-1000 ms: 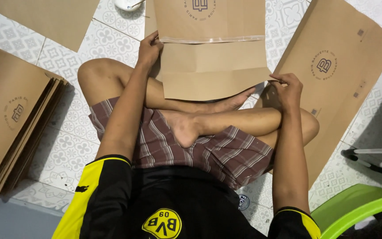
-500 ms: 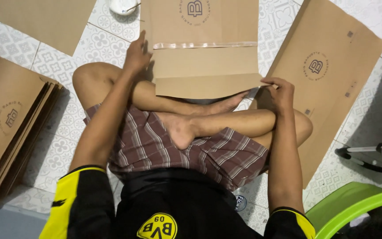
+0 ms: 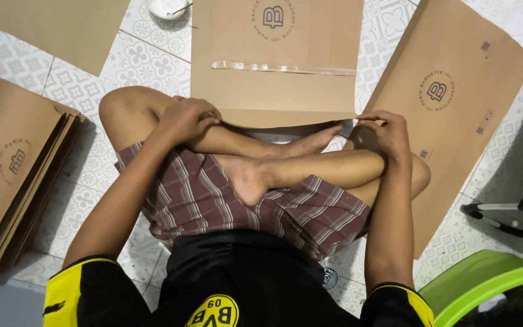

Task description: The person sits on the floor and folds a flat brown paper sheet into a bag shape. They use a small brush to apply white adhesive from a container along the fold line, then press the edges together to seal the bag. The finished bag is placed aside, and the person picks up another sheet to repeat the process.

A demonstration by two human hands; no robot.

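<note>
We're pinching the folded cardboard sheet's (image 3: 276, 91) near edge: left hand (image 3: 186, 118) curled at its left corner, right hand (image 3: 385, 130) at its right. Stack of flat sheets (image 3: 13, 175) lies left.

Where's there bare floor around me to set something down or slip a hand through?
Bare tile shows between the stack of flat cardboard sheets and your left knee, and in the strip left of the folded sheet, below the small white bowl. At right, tile between the large flat sheet and the green plastic rim. Your lap is crowded: both hands grip the sheet's edge.
</note>
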